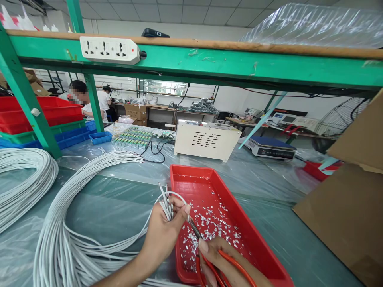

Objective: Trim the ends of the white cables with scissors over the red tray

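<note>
Several white cables [165, 206] are bunched in my left hand [164, 231], which is closed round them near their ends. One cable end bends over toward my thumb and forefinger. My right hand [226, 259] grips a pair of pliers [195, 229] with red-orange handles; their jaws are at the cable end by my left fingertips. Whether the jaws are closed on it I cannot tell. Both hands are above the near part of a red tray [251, 243] strewn with small shiny silvery scraps [220, 223]. From my left hand the cables run back to a large white bundle [64, 215].
Another cable coil [26, 183] lies at far left. Behind the tray stands a cream metal box [206, 139], with a weighing scale [267, 147] to its right. A cardboard box [344, 207] borders the right side. A green shelf beam [194, 59] crosses above. Two people sit in the background.
</note>
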### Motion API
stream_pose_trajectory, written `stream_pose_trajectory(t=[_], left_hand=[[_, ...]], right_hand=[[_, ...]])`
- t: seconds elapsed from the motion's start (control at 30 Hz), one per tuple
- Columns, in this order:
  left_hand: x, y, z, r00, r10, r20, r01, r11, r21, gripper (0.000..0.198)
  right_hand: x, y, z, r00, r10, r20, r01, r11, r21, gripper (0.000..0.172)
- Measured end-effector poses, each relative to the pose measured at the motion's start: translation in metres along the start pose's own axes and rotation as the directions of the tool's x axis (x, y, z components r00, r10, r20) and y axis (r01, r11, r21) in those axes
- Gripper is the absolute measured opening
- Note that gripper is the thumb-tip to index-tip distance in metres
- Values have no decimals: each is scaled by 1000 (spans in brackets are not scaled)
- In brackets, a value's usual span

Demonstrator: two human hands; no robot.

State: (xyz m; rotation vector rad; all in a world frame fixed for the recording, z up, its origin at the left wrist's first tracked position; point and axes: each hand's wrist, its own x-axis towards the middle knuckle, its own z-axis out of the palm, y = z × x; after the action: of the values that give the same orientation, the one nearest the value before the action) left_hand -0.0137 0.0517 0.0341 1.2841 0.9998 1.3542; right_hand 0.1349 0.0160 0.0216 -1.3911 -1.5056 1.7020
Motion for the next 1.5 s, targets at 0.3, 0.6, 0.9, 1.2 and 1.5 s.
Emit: stream_pose_trajectory(t=[0.3,0.6,0.9,1.2,1.5], left_hand=[[1,-3,0,997,-70,-36,68,997,-43,20],[-1,2,-1,973,-224,46,228,937,-263,23],[-6,-5,7,963,-265,56,271,928,-255,25],[-6,-8,10,968,-249,28,249,947,-204,28],[-10,7,4,990,127,-56,-116,979,168,11]], right_hand=[[2,3,7,998,-63,-21,64,997,40,51],[19,14,23,960,-197,-199,183,979,-89,52],[18,7,1,692,-634,-346,433,748,-503,31],[19,0,-2,618,-652,-438,490,756,-434,10],[7,-8,-20,506,-811,-293,517,557,-650,17]])
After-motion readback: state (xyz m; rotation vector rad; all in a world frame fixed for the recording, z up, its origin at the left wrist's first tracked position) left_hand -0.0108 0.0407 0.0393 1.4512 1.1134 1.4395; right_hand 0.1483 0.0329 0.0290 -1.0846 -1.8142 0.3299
